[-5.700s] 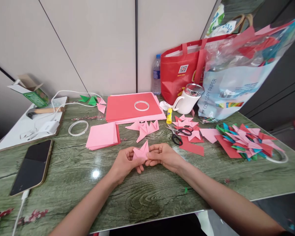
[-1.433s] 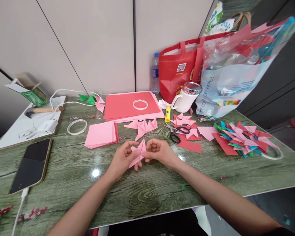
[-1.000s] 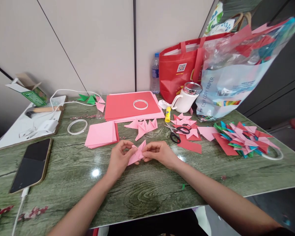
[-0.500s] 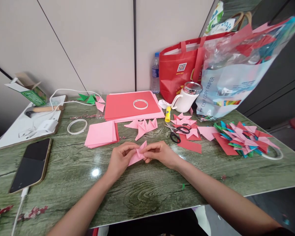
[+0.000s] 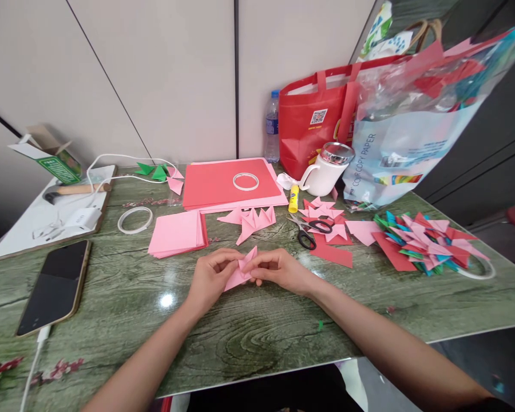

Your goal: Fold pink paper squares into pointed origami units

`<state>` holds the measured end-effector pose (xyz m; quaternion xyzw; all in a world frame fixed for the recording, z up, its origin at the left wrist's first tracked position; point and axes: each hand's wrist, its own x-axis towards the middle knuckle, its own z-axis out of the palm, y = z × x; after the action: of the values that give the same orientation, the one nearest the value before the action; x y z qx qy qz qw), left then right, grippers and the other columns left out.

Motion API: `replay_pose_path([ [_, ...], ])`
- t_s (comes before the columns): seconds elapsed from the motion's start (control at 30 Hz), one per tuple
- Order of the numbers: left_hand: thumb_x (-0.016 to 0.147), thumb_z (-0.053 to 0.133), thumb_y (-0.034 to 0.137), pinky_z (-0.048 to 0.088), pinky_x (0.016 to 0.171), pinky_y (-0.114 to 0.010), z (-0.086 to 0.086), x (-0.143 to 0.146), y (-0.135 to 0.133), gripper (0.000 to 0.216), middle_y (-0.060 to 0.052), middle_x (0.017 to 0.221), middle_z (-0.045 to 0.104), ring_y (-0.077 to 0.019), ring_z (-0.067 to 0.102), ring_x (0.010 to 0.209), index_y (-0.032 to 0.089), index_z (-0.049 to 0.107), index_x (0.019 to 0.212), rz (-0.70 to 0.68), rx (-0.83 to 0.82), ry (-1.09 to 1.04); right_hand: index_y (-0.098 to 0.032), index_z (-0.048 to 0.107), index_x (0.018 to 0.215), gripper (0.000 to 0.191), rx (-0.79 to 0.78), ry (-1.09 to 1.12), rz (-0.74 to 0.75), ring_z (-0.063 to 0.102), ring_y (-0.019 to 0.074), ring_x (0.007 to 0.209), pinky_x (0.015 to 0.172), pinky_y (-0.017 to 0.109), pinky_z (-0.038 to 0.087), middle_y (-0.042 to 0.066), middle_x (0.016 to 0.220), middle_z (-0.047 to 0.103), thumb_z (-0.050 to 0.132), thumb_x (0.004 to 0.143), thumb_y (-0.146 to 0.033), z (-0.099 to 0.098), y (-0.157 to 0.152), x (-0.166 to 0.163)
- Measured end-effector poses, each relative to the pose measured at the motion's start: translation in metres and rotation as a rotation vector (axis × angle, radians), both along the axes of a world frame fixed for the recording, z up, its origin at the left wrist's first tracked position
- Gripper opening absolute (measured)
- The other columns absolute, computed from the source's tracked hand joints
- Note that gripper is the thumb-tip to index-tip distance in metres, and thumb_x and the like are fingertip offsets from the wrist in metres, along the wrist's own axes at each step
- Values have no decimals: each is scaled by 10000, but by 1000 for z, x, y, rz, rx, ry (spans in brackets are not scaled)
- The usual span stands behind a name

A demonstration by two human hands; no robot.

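A small folded pink paper piece (image 5: 241, 270) sits between both my hands, just above the green table (image 5: 249, 337) near its front middle. My left hand (image 5: 210, 277) pinches the piece's left side with curled fingers. From the right, my right hand (image 5: 278, 270) pinches it too, fingers closed on the fold. Only the pointed tips and lower left corner of the paper show; the rest is hidden by my fingers.
A stack of pink squares (image 5: 178, 233) lies behind my left hand, folded pink pieces (image 5: 253, 220) behind the hands. Scissors (image 5: 306, 232), glue stick (image 5: 294, 198), white mug (image 5: 328, 170), red sheets (image 5: 229, 184), tape rings, a phone (image 5: 54, 287), bags and a pile of folded pieces (image 5: 424, 245) surround them.
Both hands have closed in on the pink piece and lowered it slightly toward the table; its upright point now tilts flatter. Nothing else on the table moved.
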<state>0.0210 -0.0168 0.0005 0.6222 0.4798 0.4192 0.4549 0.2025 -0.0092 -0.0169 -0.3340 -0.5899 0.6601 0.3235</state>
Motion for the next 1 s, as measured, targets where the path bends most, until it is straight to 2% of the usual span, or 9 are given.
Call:
replay_pose_path([
  [0.2, 697, 593, 173, 480, 739, -283, -1, 0, -1, 148, -69, 860, 686, -192, 626, 817, 172, 727, 758, -1, -42, -34, -156, 690, 856, 210, 82, -67, 82, 562, 87, 594, 595, 214, 465, 7, 712, 623, 623, 770, -335, 2, 1, 4],
  [0.4, 692, 605, 185, 480, 726, -273, -4, 0, 0, 142, -64, 866, 691, -191, 626, 810, 172, 728, 761, 2, -86, -49, -168, 702, 852, 189, 95, -76, 67, 573, 87, 582, 583, 208, 482, 13, 725, 643, 631, 761, -318, 3, 0, 4],
  [0.67, 688, 616, 182, 482, 718, -260, -5, 0, 0, 137, -62, 871, 688, -185, 624, 811, 172, 730, 763, -8, -87, -73, -164, 703, 784, 203, 47, -42, -5, 593, 98, 535, 547, 220, 494, 12, 694, 666, 701, 676, -337, -1, -1, 1],
  [0.8, 687, 624, 178, 475, 734, -258, -5, 1, 0, 122, -69, 868, 685, -184, 619, 821, 157, 724, 754, -13, -78, -71, -158, 607, 777, 245, -32, 33, -49, 588, 93, 513, 524, 220, 490, -16, 662, 636, 742, 628, -298, -2, -2, -1],
  [0.87, 689, 635, 192, 480, 690, -244, -4, 1, 0, 164, -65, 866, 683, -171, 618, 784, 151, 710, 829, 5, -105, -92, -179, 494, 738, 305, -63, 100, -74, 583, 92, 522, 518, 221, 494, -39, 644, 612, 756, 609, -266, -2, -2, -2],
  [0.93, 713, 634, 244, 483, 627, -223, -3, 2, -1, 305, -51, 865, 679, -144, 615, 722, 161, 650, 1005, 54, -150, -135, -203, 397, 714, 386, -72, 147, -113, 576, 93, 530, 519, 228, 504, -57, 629, 587, 761, 600, -254, -2, -2, -2],
  [1.0, 737, 623, 322, 493, 582, -226, -2, 3, -1, 439, -34, 839, 673, -126, 613, 646, 177, 547, 1144, 88, -223, -191, -219, 381, 764, 409, -69, 155, -147, 579, 100, 542, 526, 239, 512, -60, 641, 586, 757, 606, -254, -1, -2, -2],
])
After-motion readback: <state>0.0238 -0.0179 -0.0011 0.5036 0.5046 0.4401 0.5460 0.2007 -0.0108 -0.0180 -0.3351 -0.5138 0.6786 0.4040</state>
